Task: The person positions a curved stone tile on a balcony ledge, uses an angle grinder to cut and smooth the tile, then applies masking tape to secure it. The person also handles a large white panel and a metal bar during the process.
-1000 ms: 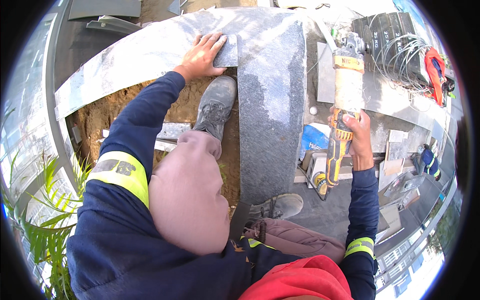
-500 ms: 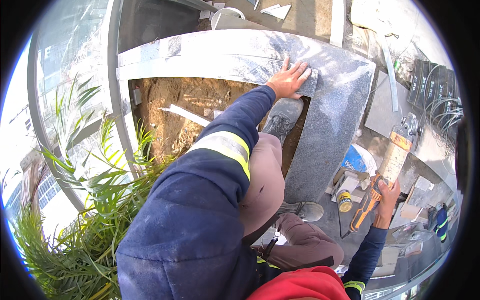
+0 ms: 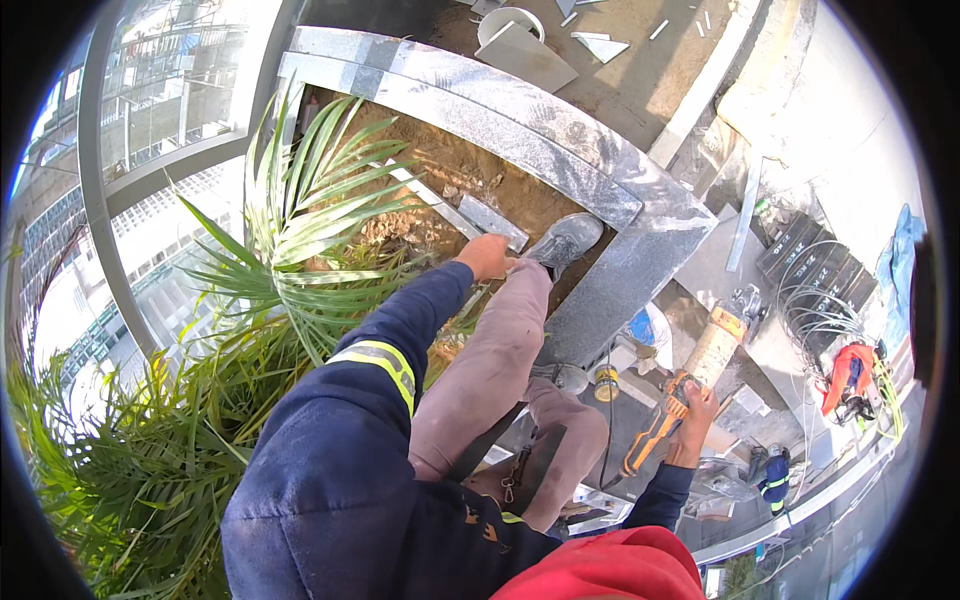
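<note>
At the right, my right hand (image 3: 692, 418) grips an orange angle grinder (image 3: 714, 352) by its rear handle. Its long body is pale and dusty, and the metal head points away from me. My left hand (image 3: 487, 257) is beside my shin, over the soil bed, with its fingers curled. What it holds, if anything, is hidden. Just beyond that hand a short grey stone strip (image 3: 495, 222) lies in the bed, next to a longer pale strip (image 3: 430, 200). My shoe (image 3: 567, 242) rests inside the corner of the grey stone coping (image 3: 610, 290).
Palm leaves (image 3: 310, 240) spread over the left of the bed. Black weights (image 3: 815, 262) with loose cable stand at the right. A yellow tin (image 3: 606, 383) is near the coping. Tile offcuts (image 3: 600, 47) lie beyond the bed, and a glazed metal frame (image 3: 180, 170) borders the left.
My left hand has left the stone coping and come back toward me, beside my shin. The grinder has shifted left and nearer in the picture. The view has turned, showing more of the palm.
</note>
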{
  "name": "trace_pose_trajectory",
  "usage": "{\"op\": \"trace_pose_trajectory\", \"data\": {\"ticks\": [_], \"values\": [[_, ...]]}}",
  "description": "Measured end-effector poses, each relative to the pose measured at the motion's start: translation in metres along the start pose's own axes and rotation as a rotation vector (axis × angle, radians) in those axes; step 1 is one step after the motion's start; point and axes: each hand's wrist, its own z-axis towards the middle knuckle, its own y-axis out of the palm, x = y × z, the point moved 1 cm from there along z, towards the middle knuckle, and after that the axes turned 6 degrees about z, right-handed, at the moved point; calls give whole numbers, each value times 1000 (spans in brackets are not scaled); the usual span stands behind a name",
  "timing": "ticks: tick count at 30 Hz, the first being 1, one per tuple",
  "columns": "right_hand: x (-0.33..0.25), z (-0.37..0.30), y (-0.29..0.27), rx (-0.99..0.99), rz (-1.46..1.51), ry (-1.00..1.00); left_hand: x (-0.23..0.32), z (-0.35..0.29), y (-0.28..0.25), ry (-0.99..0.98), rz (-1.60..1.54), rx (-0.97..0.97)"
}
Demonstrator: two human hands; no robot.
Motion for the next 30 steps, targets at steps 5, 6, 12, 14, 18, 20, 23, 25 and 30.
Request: {"op": "trace_pose_trajectory", "data": {"ticks": [5,6,12,14,18,20,23,25,30], "values": [[-54,-31,49,-66,-46,-82,-136,-134,-73,-308,24,137],[-65,-39,47,-61,-102,-130,-141,-151,-90,-413,48,96],[-95,-83,40,-170,-185,-114,-250,-327,-124,-908,382,143],[-103,-107,37,-185,-114,-68,-255,-380,-129,-974,380,116],[-107,-125,25,-210,-110,53,-175,-395,-122,-877,253,144],[-112,-139,10,-233,-121,111,-172,-388,-97,-831,274,315],[-116,-152,1,-223,-133,137,-178,-384,-103,-929,107,244],[-136,-172,0,-202,-143,163,-177,-391,-100,-876,87,365],[-162,-198,20,-177,-62,173,-212,-394,-112,-901,-20,321]]}}
